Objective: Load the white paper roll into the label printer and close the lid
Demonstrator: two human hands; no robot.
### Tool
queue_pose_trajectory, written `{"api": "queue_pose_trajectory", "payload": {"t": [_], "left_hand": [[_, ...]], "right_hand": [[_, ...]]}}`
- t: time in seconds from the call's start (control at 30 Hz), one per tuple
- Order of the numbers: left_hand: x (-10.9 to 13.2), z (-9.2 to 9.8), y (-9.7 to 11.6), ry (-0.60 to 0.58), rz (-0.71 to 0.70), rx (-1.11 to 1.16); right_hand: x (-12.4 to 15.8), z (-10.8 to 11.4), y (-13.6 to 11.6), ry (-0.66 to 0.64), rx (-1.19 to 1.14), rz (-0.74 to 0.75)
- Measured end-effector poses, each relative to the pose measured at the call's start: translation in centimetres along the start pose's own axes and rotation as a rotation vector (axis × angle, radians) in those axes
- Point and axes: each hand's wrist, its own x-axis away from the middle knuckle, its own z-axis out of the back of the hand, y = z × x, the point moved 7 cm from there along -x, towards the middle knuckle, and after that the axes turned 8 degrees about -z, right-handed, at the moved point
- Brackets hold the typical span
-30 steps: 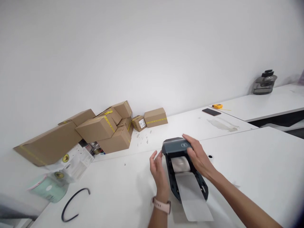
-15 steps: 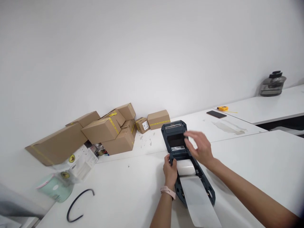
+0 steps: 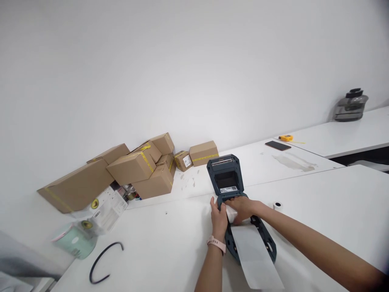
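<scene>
A dark blue-grey label printer (image 3: 224,172) lies on the white table with its lid up. Inside it sits a white label roll (image 3: 231,213), and a strip of white label paper (image 3: 255,259) runs from it over the front edge. My left hand (image 3: 219,219) is closed on the printer's left side, thumb at the roll's left end. Down in the printer, my right hand (image 3: 241,209) curls round the right and back of the roll. Its fingertips are partly hidden there.
A small white roll (image 3: 277,206) stands right of the printer. Behind are cardboard boxes (image 3: 130,168), a phone (image 3: 278,145), a yellow tape measure (image 3: 285,138) and a dark bottle (image 3: 351,106). At left lie a black curved strip (image 3: 99,261) and a green container (image 3: 75,242).
My right hand has come down from beside the raised lid onto the label roll. The small white roll behind my right arm has come into view. My left hand stays on the printer.
</scene>
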Motion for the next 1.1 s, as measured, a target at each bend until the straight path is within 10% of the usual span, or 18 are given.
{"api": "queue_pose_trajectory", "payload": {"t": [0.33, 0.63, 0.87, 1.1], "left_hand": [[-0.2, -0.7, -1.4, -0.045, 0.112, 0.188], [-0.4, -1.2, -1.8, -0.063, 0.101, 0.25], [0.0, -0.9, -1.2, -0.064, 0.117, 0.204], [0.2, -0.6, -1.2, -0.056, 0.117, 0.169]], "right_hand": [[1.8, 3.3, -1.7, -0.261, -0.059, 0.083], [9.7, 10.1, 5.7, 0.008, -0.72, 0.248], [7.7, 6.4, 14.7, 0.076, -1.01, -0.008], [3.9, 1.9, 16.8, 0.085, -0.894, -0.217]]}}
